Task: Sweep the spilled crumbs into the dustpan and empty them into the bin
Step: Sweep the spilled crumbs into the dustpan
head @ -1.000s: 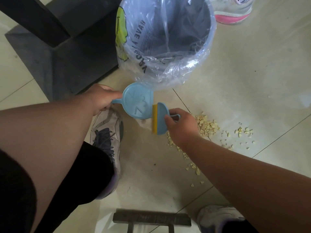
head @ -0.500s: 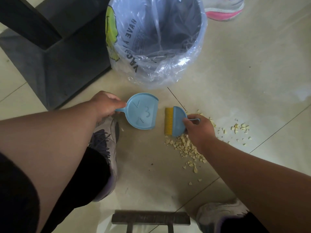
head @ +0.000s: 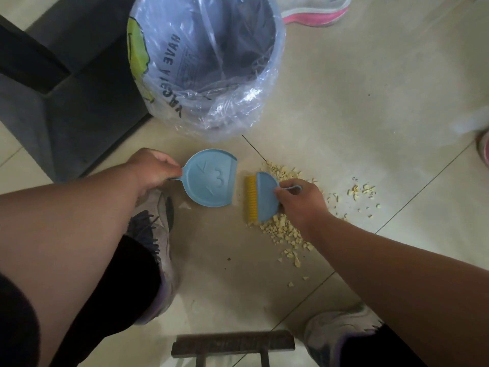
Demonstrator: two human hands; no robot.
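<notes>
So progress check: pretty much nothing's swept up yet. The dustpan (head: 209,178) looks bare inside, just the little moulded face, and the bin (head: 209,62) beyond it shows only its clear liner as far as I can see.

Nearest me there's a dark stool edge (head: 232,343) and my two shoes, out of the way. The left hand (head: 152,168) has its fingers curled tight round the dustpan handle, pan flat on the tile with its open lip facing right. The right hand (head: 299,202) is pinching the loop handle of the small blue brush (head: 262,197), yellow bristles down and pointing at the pan, a short gap between them.

The crumbs (head: 285,234) are mostly behind and under the right fingers, trailing toward me, with a looser scatter (head: 362,192) further right. I'd say the bristles sit ahead of most of the pile, so the brush needs to go back behind it.

Past the left knuckles is a dark furniture base (head: 66,102), close to the bin but not blocking. Someone's pink-soled shoe (head: 315,14) sits beyond
</notes>
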